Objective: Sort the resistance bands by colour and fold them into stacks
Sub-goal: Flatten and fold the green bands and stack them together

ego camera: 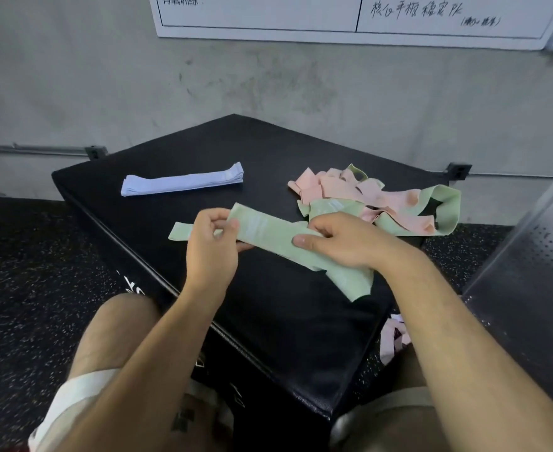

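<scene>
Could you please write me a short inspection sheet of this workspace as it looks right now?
Surface: black padded box, top mostly bare, set against a grey wall.
Job's things: folded blue stack at far left; green band held over the box; tangled pile of pink and green bands at far right, unsorted.
Clutter: some pale pink bands off the box's right edge, near the floor.
Hands: left hand pinches one end of the green band; right hand grips its middle.
Cables: nothing seen; only a thin conduit along the wall.
Surroundings: whiteboard above, speckled rubber floor, perforated metal panel at right.
</scene>
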